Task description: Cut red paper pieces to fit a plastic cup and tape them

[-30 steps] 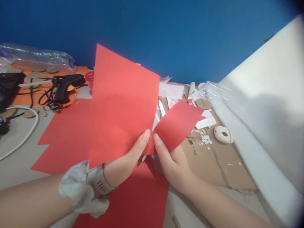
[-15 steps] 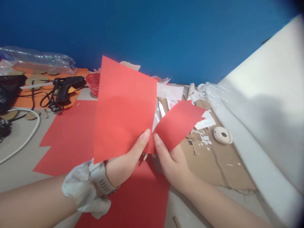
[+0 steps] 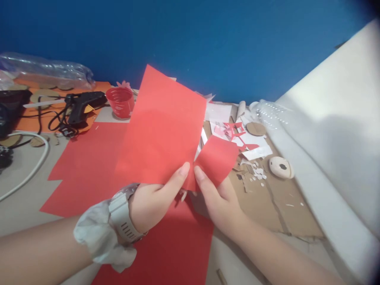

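A: Head view. What do we make of the red sheet [image 3: 169, 126]?

B: Plain, bright, matte. We see a broad part [image 3: 156, 146], straight-edged and standing tilted, and a short flap [image 3: 218, 156] curling away at its right. A narrow gap opens upward between them; low down, by the thumbs, they seem joined, though we can't be sure.

A: Where does it sit in the grip?

B: Left hand [image 3: 152, 204] closed, thumb pressed on the broad part's lower right; most of the sheet rises above that thumb. Right hand [image 3: 221, 202] likewise closed, thumb on the flap's lower left corner. Thumbs nearly meet. We find most fingers hidden behind the paper.

A: And over the table [image 3: 28, 204]?

B: Held up off it, above flat red sheets [image 3: 86, 156]. Toward the table's far edge, we note a red cup [image 3: 120, 103] left of the sheet; cardboard [image 3: 267, 213] lies to its right.
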### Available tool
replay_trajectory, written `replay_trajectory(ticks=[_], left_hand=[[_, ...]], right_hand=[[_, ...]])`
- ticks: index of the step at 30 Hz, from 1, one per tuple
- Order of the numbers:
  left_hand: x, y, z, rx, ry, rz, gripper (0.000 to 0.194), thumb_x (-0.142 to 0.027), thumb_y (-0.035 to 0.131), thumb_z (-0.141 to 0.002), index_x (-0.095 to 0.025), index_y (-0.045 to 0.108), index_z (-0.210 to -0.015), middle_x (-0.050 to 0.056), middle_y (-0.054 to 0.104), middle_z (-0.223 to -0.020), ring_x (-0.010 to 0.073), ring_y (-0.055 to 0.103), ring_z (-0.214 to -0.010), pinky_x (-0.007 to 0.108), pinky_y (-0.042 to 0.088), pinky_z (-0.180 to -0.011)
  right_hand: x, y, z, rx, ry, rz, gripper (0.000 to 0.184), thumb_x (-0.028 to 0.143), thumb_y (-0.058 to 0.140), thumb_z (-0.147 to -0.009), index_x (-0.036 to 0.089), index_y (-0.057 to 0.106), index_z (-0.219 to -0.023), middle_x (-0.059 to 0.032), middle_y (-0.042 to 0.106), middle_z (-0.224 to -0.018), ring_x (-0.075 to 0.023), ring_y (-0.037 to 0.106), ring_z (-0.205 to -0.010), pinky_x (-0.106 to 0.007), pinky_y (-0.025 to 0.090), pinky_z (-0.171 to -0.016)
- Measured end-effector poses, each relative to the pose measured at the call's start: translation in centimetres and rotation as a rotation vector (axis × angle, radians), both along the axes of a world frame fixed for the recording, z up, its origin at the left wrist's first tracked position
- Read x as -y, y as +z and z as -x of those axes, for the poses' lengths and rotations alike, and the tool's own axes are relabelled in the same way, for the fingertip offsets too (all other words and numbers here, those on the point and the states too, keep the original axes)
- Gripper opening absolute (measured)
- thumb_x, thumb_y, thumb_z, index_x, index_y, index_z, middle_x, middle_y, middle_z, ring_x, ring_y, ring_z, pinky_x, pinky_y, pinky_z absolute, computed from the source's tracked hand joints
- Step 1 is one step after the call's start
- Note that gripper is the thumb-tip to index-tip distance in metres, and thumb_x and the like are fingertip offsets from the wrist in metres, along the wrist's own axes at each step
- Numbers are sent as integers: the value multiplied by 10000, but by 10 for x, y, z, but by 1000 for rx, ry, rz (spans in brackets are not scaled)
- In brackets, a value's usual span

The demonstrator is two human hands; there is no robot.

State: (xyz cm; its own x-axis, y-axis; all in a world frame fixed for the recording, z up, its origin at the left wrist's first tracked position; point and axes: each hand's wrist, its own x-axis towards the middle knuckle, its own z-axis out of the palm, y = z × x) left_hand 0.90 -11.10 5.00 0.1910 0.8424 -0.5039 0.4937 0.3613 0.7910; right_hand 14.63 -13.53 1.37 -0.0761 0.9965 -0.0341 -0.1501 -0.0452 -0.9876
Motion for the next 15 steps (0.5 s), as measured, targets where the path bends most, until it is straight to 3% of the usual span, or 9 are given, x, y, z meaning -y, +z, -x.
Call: replay_trajectory(ticks=[6,10,15], left_hand=[[1,-2,1,-10,23,-52,548,-673,399,-765,-232,686,-611,15,734,-775,220,673,-859,301,493,-911],[4,-5,-1,36,97,-258,399,-572,476,-791,-260,702,-690,-21,725,-908,199,617,-1020,289,361,-1061],[5,-6,-5,20,176,-374,260,-494,544,-787,-294,707,-824,-42,702,-1008,198,565,-1106,317,210,-1144]], right_hand=[[-2,-1,2,16,-4,-29,234,293,438,-918,228,624,-793,17,587,-630,-109,583,-584,-243,513,-602],[-2,4,2,45,-27,-67,225,263,453,-911,225,570,-723,41,536,-605,-82,541,-548,-196,495,-556],[-2,8,3,84,-20,-58,271,264,434,-913,217,538,-667,44,477,-565,-82,498,-488,-204,489,-528]])
